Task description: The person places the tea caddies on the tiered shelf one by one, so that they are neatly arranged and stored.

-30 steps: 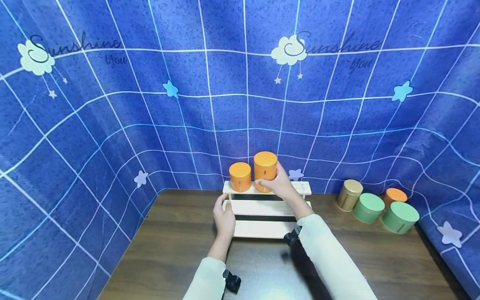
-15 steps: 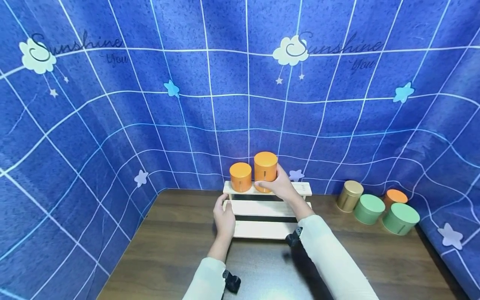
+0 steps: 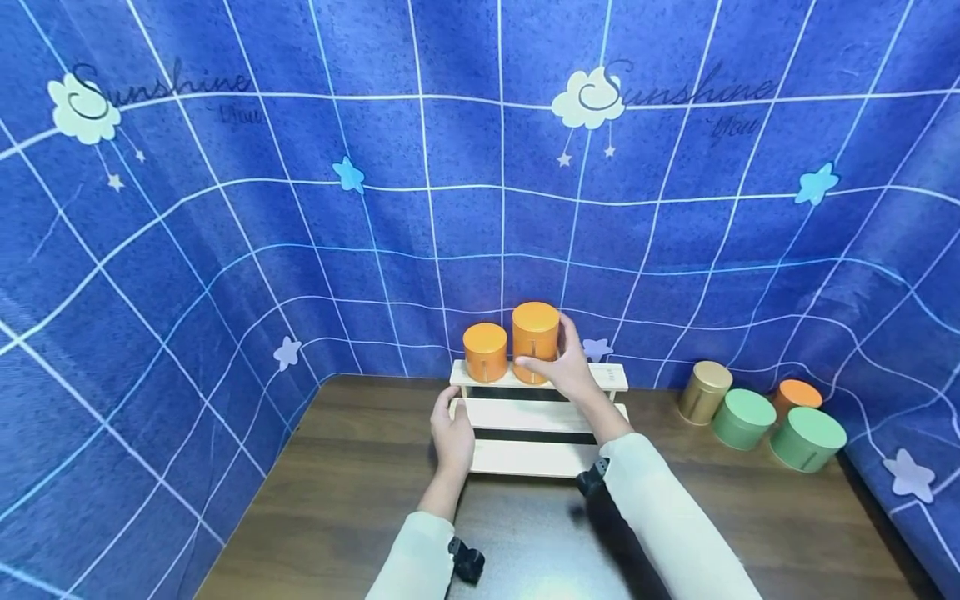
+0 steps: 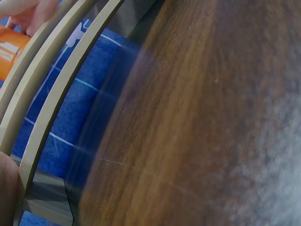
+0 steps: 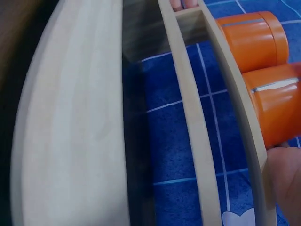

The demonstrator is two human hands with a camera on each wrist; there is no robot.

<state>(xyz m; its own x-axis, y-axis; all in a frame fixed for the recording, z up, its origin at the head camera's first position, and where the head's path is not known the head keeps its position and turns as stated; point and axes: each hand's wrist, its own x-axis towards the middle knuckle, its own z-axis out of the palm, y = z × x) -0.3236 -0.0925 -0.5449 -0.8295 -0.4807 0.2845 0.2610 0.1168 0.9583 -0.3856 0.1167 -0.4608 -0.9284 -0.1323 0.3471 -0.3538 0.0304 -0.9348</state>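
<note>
Blue curtain, desk | rack near back edge | tall orange can on middle of top tier, beside short orange can | right hand: fingers curled round it; left hand: gripping rack's left end | risk: off-centre release on narrow tier may tip it

The tiered rack looked like pale, smooth, matt wood. On it, the taller orange canister and the shorter orange canister looked smooth and glossy. Beneath it, the worktop showed sheeny wood grain. Behind it hung cloth; right of it, a gold canister looked metallic.
</note>
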